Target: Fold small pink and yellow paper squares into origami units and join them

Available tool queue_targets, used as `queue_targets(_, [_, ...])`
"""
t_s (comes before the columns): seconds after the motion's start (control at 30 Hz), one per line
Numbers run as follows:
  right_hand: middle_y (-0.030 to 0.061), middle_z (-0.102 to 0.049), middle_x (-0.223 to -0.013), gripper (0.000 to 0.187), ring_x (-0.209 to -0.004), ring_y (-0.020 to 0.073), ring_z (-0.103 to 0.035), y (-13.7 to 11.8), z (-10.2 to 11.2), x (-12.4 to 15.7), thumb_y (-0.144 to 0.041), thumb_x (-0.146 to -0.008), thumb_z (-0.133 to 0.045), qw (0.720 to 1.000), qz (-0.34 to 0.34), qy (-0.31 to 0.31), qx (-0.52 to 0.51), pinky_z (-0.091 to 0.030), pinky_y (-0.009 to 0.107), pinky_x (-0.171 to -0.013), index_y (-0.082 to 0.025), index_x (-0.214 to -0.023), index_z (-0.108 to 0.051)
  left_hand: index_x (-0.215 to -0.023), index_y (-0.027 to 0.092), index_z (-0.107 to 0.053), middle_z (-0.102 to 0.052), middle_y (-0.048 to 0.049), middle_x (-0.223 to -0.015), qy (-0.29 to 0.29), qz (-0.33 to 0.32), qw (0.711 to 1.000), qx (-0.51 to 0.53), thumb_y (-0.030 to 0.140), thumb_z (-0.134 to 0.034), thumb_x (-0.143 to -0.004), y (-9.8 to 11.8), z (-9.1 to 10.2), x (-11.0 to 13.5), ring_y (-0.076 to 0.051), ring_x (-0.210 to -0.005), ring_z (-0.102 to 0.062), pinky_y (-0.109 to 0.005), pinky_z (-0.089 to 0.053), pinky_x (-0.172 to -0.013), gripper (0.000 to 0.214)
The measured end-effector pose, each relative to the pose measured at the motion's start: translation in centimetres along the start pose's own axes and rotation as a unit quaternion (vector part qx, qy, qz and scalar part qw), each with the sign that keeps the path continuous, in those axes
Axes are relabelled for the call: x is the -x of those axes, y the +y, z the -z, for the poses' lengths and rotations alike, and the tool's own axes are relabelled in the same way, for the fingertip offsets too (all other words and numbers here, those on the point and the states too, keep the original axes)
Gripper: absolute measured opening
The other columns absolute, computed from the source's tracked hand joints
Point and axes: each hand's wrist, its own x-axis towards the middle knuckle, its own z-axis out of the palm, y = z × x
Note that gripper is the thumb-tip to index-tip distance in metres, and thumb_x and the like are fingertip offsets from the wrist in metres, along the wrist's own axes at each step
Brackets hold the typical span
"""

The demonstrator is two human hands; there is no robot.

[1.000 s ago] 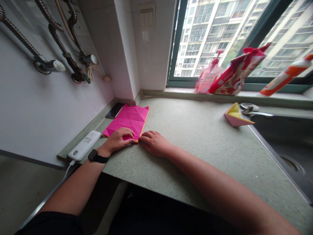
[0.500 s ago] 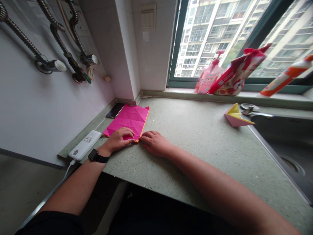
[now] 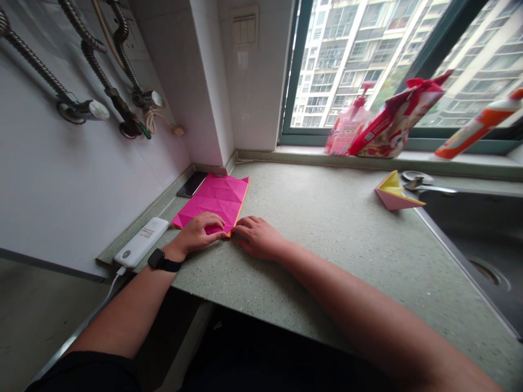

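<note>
A creased magenta sheet of paper [image 3: 218, 193] with an orange underside lies on the counter. My left hand [image 3: 202, 230] rests on its near part, fingers curled, the thumb at the near right corner. At that same corner my right hand [image 3: 255, 235] has its fingertips closed on the paper's edge. A bit of orange shows between the two hands, and the fingers partly hide the corner. A black smartwatch [image 3: 156, 259] is on my left wrist.
Left of the paper are a phone [image 3: 191, 184] and a white power bank [image 3: 141, 242] with a cable. A pink and yellow folded paper shape [image 3: 395, 198] sits by the sink [image 3: 469, 234]. A pump bottle [image 3: 347, 128], a red bag [image 3: 400, 120] and an orange-white bottle [image 3: 476, 128] stand on the sill.
Hardly anything differs. My right hand has shifted very slightly at the paper's corner; my left hand stays in place.
</note>
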Motion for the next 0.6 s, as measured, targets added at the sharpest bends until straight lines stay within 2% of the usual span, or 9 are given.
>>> queue_targets(0.13, [0.0123, -0.070, -0.132, 0.032, -0.121, 0.0285, -0.061, -0.22, -0.08, -0.40, -0.028, -0.103, -0.069, 1.000, -0.011, 0.005, 0.014, -0.048, 0.045, -0.107, -0.022, -0.134, -0.071, -0.100, 0.023, -0.080, -0.083, -0.0059, -0.107, -0.003, 0.008, 1.000, -0.006, 0.039, -0.075, -0.100, 0.12, -0.09, 0.01, -0.026, -0.107, -0.076, -0.043, -0.058, -0.103, 0.017])
queue_targets(0.37, [0.0133, -0.070, -0.132, 0.034, -0.122, 0.0299, -0.060, -0.22, -0.24, -0.42, -0.028, -0.103, -0.069, 1.000, -0.012, 0.012, 0.009, -0.048, 0.046, -0.107, -0.021, -0.136, -0.070, -0.099, 0.022, -0.078, -0.082, -0.0074, -0.108, -0.005, 0.029, 0.999, -0.027, 0.039, -0.068, -0.101, 0.67, -0.27, -0.12, -0.027, -0.107, -0.075, -0.044, -0.058, -0.105, 0.020])
queue_targets(0.6, [0.0134, -0.070, -0.137, 0.035, -0.124, 0.0302, -0.062, 0.12, -0.46, -0.28, -0.028, -0.104, -0.068, 1.000, 0.002, 0.017, 0.010, -0.050, 0.048, -0.108, -0.023, -0.139, -0.072, -0.095, 0.021, -0.074, -0.081, -0.0083, -0.101, 0.072, 0.073, 0.994, -0.034, 0.044, -0.066, -0.102, 0.78, -0.35, -0.16, -0.025, -0.097, -0.074, -0.042, -0.060, -0.095, 0.025])
